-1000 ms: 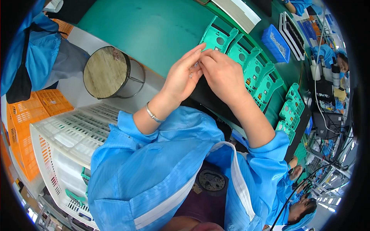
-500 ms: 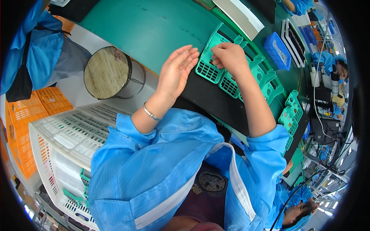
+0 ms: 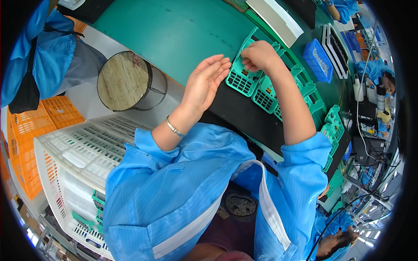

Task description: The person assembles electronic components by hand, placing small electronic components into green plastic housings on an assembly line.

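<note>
The right hand [image 3: 260,55] is curled closed, pinching the top edge of a green grid tray [image 3: 243,75] that stands tilted on the dark mat [image 3: 244,114]. The left hand [image 3: 205,82] is open, fingers straight and together, holding nothing, just left of that tray and not clearly touching it. To the right of the right hand more green trays [image 3: 287,95] lie overlapped in a row along the mat, leaving little free room on that side. Beyond both hands the green surface [image 3: 174,30] runs wide and bare up to a white slab [image 3: 275,18] and a blue bin [image 3: 318,60]. Left of the left hand, past the surface edge, stands a round stool [image 3: 124,81]. Below it sit a white crate [image 3: 69,161] and an orange crate [image 3: 30,130]. Another person's blue sleeve [image 3: 39,56] shows at far left.
</note>
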`<action>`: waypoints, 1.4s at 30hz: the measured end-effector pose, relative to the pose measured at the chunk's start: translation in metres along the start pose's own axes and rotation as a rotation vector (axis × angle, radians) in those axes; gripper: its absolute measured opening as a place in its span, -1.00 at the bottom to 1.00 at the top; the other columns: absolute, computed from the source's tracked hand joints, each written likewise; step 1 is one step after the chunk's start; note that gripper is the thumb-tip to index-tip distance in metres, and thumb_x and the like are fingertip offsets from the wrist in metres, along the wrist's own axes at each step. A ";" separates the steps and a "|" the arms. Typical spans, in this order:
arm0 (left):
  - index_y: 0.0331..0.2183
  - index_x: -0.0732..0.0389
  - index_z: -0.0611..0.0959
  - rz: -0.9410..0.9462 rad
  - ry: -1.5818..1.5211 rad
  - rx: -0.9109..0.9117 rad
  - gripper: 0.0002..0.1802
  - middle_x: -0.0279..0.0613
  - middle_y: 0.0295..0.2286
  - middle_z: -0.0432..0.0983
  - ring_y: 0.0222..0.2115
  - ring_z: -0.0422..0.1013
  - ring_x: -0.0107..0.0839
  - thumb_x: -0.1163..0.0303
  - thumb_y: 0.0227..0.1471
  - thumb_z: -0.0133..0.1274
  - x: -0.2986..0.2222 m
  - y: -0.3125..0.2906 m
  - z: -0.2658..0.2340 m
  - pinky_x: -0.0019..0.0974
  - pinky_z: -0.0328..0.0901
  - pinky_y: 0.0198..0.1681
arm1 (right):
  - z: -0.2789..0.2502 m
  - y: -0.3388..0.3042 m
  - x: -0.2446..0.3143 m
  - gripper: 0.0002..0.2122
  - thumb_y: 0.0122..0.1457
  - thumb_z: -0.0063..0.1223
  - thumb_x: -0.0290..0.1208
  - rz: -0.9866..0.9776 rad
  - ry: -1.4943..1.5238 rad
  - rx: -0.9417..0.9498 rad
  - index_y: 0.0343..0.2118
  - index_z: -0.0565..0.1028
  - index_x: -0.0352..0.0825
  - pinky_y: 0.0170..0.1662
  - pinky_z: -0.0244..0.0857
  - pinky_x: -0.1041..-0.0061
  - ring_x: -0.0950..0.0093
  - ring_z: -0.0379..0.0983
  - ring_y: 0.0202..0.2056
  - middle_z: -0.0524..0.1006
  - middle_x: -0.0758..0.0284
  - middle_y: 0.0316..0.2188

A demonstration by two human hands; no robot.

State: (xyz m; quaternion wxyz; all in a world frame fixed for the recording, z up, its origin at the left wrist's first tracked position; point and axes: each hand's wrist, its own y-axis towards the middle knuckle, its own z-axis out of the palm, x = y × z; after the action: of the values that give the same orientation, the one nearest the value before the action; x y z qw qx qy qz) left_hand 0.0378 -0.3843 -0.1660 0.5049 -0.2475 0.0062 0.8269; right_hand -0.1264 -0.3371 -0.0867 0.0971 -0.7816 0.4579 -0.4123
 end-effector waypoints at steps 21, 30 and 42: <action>-0.07 0.40 0.34 0.043 0.172 0.029 -0.63 -0.01 -0.12 0.34 -0.06 0.28 -0.31 0.50 0.05 -0.08 0.001 -0.001 -0.002 -0.32 0.14 0.08 | 0.062 -0.041 -0.046 -0.74 -0.12 -0.06 -0.44 -0.713 -0.876 -0.802 -0.34 0.51 -0.44 0.07 -0.06 0.08 0.25 0.21 0.00 0.45 0.15 -0.21; -0.06 0.32 0.37 -0.171 0.622 0.129 -0.60 -0.33 -0.50 0.36 -0.61 0.23 -0.68 0.29 0.12 -0.09 -0.027 0.016 -0.006 -0.61 0.13 -0.59 | 0.032 -0.081 -0.089 -0.65 -0.14 -0.05 -0.60 -0.735 -0.341 -0.827 -0.20 0.49 -0.25 0.08 0.02 0.09 0.11 0.15 0.05 0.33 0.08 -0.06; -0.11 0.31 0.42 -0.286 1.131 0.104 -0.63 -0.54 -0.72 0.14 -0.79 -0.04 -0.76 0.26 0.12 -0.13 -0.028 0.017 0.021 -0.62 -0.16 -0.77 | -0.031 -0.171 -0.247 -0.50 0.03 0.00 -0.23 0.193 0.085 -0.916 0.03 0.29 -0.37 -0.15 0.30 0.37 0.22 0.44 -0.20 0.49 0.11 -0.22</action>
State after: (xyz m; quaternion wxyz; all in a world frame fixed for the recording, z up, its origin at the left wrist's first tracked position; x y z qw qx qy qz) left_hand 0.0248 -0.4104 -0.1398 0.5414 -0.6235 0.2819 0.4886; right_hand -0.0997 -0.0380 -0.1137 -0.2388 -0.6803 0.6668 -0.1887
